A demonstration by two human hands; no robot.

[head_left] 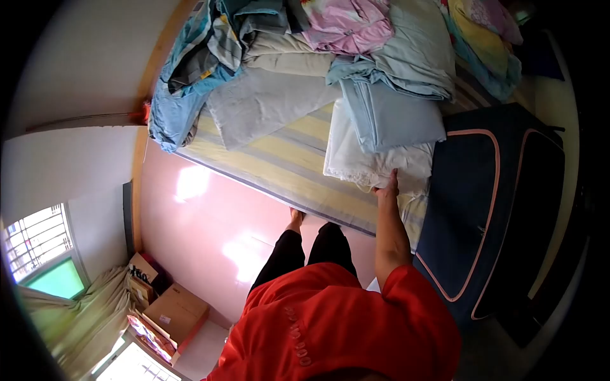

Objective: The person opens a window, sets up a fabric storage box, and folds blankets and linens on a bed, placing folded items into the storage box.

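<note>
My right hand [387, 184] reaches to the near edge of a white folded cloth [356, 155] with a lacy border. The thumb lies on top and the fingers are closed at the edge, partly hidden. On the white cloth rests a pale blue folded cloth [400, 117], with a larger pale green-blue bedding piece [416, 44] behind it. Both lie on a striped yellow and grey mattress [279, 149]. My left hand is out of view.
A dark blue zipped storage bag [464, 203] with pink piping stands at the right. Grey cloth [267, 105], blue clothes [175, 117] and pink floral fabric [349, 25] lie across the bed. Cardboard boxes [175, 311] sit by the curtain [95, 324] at lower left.
</note>
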